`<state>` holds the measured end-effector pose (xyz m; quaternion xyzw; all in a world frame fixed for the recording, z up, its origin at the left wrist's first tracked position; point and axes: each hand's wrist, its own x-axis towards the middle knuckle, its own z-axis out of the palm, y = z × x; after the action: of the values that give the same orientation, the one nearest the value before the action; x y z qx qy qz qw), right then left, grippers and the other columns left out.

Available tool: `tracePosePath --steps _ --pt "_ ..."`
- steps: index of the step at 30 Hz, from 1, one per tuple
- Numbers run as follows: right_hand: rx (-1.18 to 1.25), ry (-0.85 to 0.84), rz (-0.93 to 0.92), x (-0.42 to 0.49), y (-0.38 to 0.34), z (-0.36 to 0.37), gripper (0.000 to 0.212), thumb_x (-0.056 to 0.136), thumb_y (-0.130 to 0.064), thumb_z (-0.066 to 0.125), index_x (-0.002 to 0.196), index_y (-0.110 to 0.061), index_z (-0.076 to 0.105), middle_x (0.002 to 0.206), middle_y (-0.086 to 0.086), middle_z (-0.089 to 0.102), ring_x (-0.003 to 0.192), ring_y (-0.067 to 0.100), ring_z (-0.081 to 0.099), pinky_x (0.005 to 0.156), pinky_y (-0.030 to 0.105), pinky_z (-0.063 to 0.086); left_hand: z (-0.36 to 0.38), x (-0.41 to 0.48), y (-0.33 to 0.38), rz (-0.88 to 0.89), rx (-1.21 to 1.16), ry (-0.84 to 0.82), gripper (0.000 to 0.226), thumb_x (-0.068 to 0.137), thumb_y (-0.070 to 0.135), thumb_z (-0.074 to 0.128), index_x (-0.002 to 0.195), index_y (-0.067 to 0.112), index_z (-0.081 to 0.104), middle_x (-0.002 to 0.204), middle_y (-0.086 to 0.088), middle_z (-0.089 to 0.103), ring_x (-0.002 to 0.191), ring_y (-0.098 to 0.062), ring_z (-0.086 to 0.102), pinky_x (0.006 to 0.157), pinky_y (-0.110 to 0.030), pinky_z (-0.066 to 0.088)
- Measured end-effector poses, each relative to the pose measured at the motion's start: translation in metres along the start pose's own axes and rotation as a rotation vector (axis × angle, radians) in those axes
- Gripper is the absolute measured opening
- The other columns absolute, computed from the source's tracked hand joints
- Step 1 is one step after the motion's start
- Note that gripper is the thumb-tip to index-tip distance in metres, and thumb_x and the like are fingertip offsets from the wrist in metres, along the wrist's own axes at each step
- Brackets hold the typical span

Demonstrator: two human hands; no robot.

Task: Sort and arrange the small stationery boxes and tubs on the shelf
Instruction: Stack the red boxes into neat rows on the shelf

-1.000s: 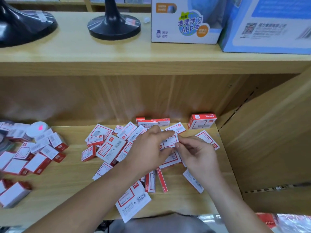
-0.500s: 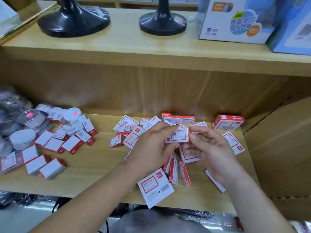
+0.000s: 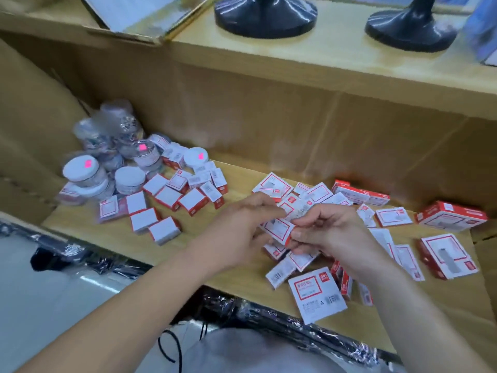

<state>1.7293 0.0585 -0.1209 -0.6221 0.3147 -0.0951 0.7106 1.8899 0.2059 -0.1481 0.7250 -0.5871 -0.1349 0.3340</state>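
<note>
Several small red-and-white stationery boxes lie scattered on the wooden shelf (image 3: 113, 232). My left hand (image 3: 236, 230) and my right hand (image 3: 330, 232) meet over the middle of the pile, and together they pinch a small red-and-white box (image 3: 278, 228) just above the others. A second group of small boxes (image 3: 172, 200) lies to the left. Behind that group, several round clear tubs (image 3: 107, 162) with white lids and pink stickers are stacked in the back left corner. Two bigger boxes (image 3: 449, 216) sit at the far right.
Two black round stand bases (image 3: 265, 14) rest on the upper shelf, with an open cardboard box (image 3: 129, 20) to their left. Wooden side panels close the shelf at left and right. Plastic-wrapped goods (image 3: 269, 313) lie below the shelf's front edge.
The view has swung left, bringing the tubs and the left box group into sight. Both hands stay together over the pile, holding a small box slightly lifted.
</note>
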Motion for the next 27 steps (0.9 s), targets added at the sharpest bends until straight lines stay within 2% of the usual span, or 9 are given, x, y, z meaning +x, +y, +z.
tracePosePath --steps 2,4,6,9,15,18,21,24,27 --pt "-0.133 0.006 -0.027 0.007 0.001 0.015 0.012 0.08 0.005 0.078 0.085 -0.006 0.075 0.079 0.019 0.075 0.076 0.034 0.074 0.058 0.033 0.059 -0.01 -0.011 -0.01 -0.064 0.014 -0.001 0.051 0.079 0.012 0.082 0.126 0.024 0.07 0.121 0.011 0.059 0.11 -0.012 0.061 0.094 -0.032 0.05" --pt "-0.325 0.094 -0.125 0.013 0.001 0.028 0.011 0.08 -0.004 0.082 0.087 -0.013 0.08 0.081 0.002 0.078 0.078 0.016 0.075 0.068 0.026 0.056 -0.02 -0.022 -0.015 -0.164 0.046 0.023 0.044 0.081 0.02 0.082 0.124 0.024 0.071 0.115 0.005 0.062 0.105 -0.017 0.062 0.09 -0.032 0.049" --pt "-0.422 0.161 -0.211 0.017 0.0 0.037 0.007 0.081 -0.011 0.082 0.086 -0.017 0.081 0.08 -0.007 0.077 0.077 0.007 0.072 0.074 0.019 0.054 -0.023 -0.03 -0.02 -0.289 0.185 -0.002 0.033 0.086 0.029 0.075 0.117 0.024 0.071 0.11 -0.002 0.062 0.103 -0.024 0.062 0.085 -0.035 0.049" --pt "-0.443 0.167 -0.254 0.019 0.004 0.043 0.007 0.087 -0.016 0.077 0.081 -0.018 0.079 0.079 -0.007 0.076 0.077 0.01 0.071 0.075 0.024 0.055 -0.013 -0.036 -0.026 -0.414 0.417 -0.087 0.03 0.09 0.04 0.064 0.115 0.023 0.067 0.113 -0.005 0.061 0.103 -0.028 0.063 0.078 -0.038 0.052" --pt "-0.432 0.218 -0.199 0.001 0.008 0.028 0.013 0.09 -0.017 0.074 0.078 -0.022 0.078 0.074 -0.01 0.074 0.07 0.002 0.067 0.07 0.022 0.054 0.003 -0.045 -0.03 -0.499 0.385 -0.099 0.047 0.085 0.058 0.068 0.119 0.026 0.066 0.116 0.004 0.052 0.097 -0.023 0.065 0.069 -0.034 0.051" --pt "-0.446 0.258 -0.207 -0.006 0.007 0.009 0.014 0.09 -0.016 0.073 0.08 -0.025 0.077 0.077 -0.014 0.074 0.073 0.001 0.068 0.069 0.021 0.054 -0.002 -0.036 -0.014 -0.381 0.584 0.022 0.043 0.09 0.06 0.06 0.113 0.025 0.067 0.112 0.004 0.056 0.086 -0.024 0.068 0.058 -0.035 0.053" --pt "-0.506 0.308 -0.236 -0.019 0.012 -0.015 0.016 0.09 -0.015 0.072 0.079 -0.025 0.076 0.075 -0.019 0.072 0.068 -0.003 0.064 0.062 0.009 0.045 0.011 -0.006 0.022 -0.157 0.432 0.085 0.034 0.091 0.049 0.059 0.108 0.021 0.07 0.108 0.003 0.06 0.081 -0.026 0.068 0.057 -0.037 0.053" --pt "-0.623 0.446 -0.235 -0.042 0.027 -0.051 0.011 0.087 -0.019 0.075 0.078 -0.025 0.076 0.075 -0.016 0.072 0.072 -0.001 0.064 0.065 0.016 0.048 0.049 0.023 0.058 0.051 0.23 -0.119 0.029 0.091 0.045 0.057 0.107 0.024 0.069 0.103 0.005 0.058 0.095 -0.022 0.063 0.072 -0.04 0.054" --pt "-0.868 0.711 -0.202 -0.069 0.054 -0.108 0.005 0.083 -0.026 0.078 0.086 -0.021 0.077 0.087 -0.007 0.07 0.093 0.016 0.066 0.08 0.032 0.052 0.093 0.047 0.079 0.21 0.255 -0.259 0.028 0.087 0.043 0.058 0.101 0.023 0.071 0.107 0.002 0.06 0.103 -0.023 0.056 0.082 -0.041 0.052"
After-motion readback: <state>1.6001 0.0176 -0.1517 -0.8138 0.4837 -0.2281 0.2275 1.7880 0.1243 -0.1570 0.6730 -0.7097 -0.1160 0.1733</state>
